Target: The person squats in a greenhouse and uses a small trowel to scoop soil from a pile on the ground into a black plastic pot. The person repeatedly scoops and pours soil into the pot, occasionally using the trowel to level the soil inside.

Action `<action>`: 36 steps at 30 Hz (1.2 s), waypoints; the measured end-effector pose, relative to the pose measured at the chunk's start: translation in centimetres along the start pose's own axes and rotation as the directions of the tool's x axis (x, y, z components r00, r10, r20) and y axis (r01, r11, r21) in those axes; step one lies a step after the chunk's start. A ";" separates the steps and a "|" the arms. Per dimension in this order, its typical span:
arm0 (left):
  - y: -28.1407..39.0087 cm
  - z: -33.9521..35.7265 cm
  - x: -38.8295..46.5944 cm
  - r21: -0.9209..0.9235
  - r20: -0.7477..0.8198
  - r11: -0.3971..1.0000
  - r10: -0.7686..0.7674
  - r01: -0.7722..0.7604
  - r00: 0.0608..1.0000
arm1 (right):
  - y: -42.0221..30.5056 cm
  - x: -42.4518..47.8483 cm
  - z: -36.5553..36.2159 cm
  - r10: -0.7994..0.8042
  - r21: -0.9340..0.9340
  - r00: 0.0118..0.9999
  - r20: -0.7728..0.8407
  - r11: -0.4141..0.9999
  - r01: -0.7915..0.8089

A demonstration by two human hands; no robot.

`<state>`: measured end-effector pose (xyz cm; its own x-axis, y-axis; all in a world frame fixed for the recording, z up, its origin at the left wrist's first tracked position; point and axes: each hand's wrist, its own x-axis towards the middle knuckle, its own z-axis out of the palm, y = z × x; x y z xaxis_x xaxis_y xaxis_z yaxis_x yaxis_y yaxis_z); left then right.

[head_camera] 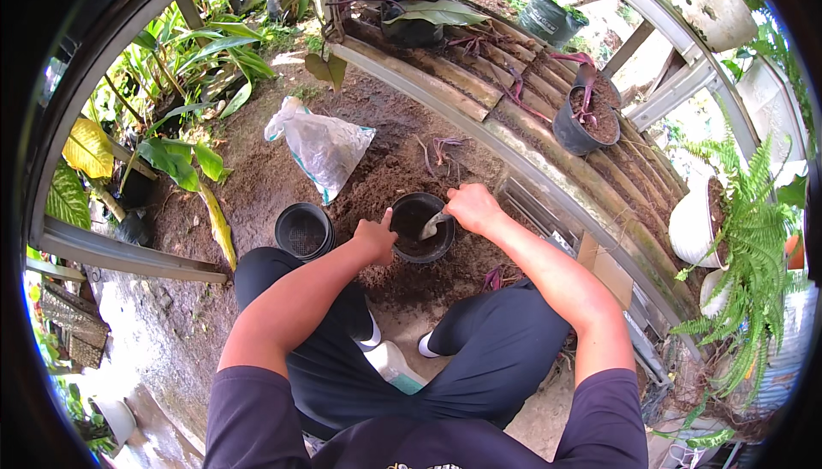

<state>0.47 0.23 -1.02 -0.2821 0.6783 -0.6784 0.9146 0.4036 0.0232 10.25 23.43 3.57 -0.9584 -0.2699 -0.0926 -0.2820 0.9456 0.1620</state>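
A round black plastic plant pot stands on the ground before me with dark soil inside. My right hand grips a small hand trowel by its handle, its blade down in the pot. At the pot's left rim is my left hand, one finger pointing up along the edge; whether it grips the rim is hard to see. Loose brown soil lies heaped around the pot. Left of it stands a stack of empty black pots. Behind, a whitish plastic bag rests on the soil.
To the right runs a slatted bench with a metal edge, bearing a black pot with a purple plant. A white pot with a fern stands farther right. Leafy plants grow at left beside a metal frame. A cardboard piece leans near my right arm.
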 end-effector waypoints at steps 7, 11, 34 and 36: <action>0.1 -0.4 0.0 0.000 -0.014 1.000 0.010 -0.010 1.000 | -1.5 -0.2 2.5 -0.073 -0.096 0.996 0.049 0.992 0.078; 0.0 -0.2 0.0 -0.012 0.001 1.000 0.002 -0.002 1.000 | -1.8 -0.1 1.6 -0.057 -0.126 0.998 -0.030 0.991 0.053; 0.0 -0.3 -0.1 -0.020 0.015 1.000 0.000 0.000 1.000 | -1.0 -0.2 0.7 0.020 0.007 1.000 0.016 1.000 -0.020; 0.1 -0.5 -0.2 -0.022 0.010 1.000 0.004 -0.004 1.000 | -1.4 -0.1 1.4 0.013 -0.016 1.000 0.028 1.000 -0.013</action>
<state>0.42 0.49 -0.51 -0.2752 0.6737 -0.6859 0.9092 0.4142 0.0421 10.79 22.40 2.00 -0.9605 -0.2522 -0.1175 -0.2703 0.9459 0.1793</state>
